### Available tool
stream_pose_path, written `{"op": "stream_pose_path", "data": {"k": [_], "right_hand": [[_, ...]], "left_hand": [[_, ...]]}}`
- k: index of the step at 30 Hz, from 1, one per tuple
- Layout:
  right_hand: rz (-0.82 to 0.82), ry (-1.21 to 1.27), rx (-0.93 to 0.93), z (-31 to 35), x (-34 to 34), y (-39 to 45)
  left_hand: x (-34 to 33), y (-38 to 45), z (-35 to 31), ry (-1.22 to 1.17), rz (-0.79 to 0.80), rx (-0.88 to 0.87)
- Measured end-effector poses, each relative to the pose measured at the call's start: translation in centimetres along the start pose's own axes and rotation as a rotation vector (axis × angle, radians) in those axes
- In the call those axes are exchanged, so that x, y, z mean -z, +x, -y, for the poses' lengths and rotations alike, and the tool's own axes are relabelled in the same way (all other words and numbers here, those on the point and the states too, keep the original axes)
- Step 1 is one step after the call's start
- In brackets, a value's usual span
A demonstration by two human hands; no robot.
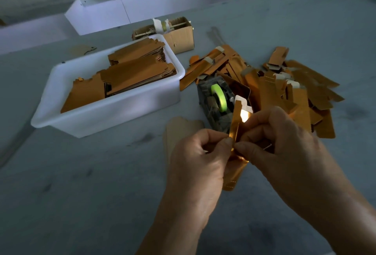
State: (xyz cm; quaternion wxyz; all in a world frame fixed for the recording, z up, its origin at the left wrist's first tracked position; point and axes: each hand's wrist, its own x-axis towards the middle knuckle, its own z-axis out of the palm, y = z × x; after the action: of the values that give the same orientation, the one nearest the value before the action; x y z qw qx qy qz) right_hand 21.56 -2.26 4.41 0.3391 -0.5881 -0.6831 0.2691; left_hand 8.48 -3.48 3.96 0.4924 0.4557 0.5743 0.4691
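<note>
we hold gold blank [235, 124] upright above worktop [81, 183], just in front of tape dispenser [213, 104]. left hand [195, 153] and right hand [284, 138]: fingers of both pinch blank at fold. to do well, we judge: crease on score line, thumbs close to fold, edges squared. count: one dispenser, one tub [109, 120] of flat blanks, one cardboard box [179, 36], one pile [284, 83], pieces too many to count.

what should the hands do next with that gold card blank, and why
Probably crease the raised flap down flat. The left hand and right hand both pinch the gold card blank at its fold, the flap stands upright, and folded pieces lie piled to the right.
</note>
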Motion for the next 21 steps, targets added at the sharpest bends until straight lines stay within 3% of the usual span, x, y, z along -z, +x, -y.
{"op": "stream_pose_path", "data": {"k": [11,19,21], "right_hand": [[-0.061,-0.343,-0.078,1.9,0.2,-0.4],[0.005,0.269,-0.076,0.3,-0.6,-0.1],[-0.076,0.314,-0.093,-0.2,-0.2,0.6]], "left_hand": [[-0.2,-0.7,0.7,0.009,-0.127,-0.065],[1.0,-0.5,0.3,-0.117,-0.038,-0.006],[2.2,0.1,1.0,0.062,-0.137,-0.041]]}}
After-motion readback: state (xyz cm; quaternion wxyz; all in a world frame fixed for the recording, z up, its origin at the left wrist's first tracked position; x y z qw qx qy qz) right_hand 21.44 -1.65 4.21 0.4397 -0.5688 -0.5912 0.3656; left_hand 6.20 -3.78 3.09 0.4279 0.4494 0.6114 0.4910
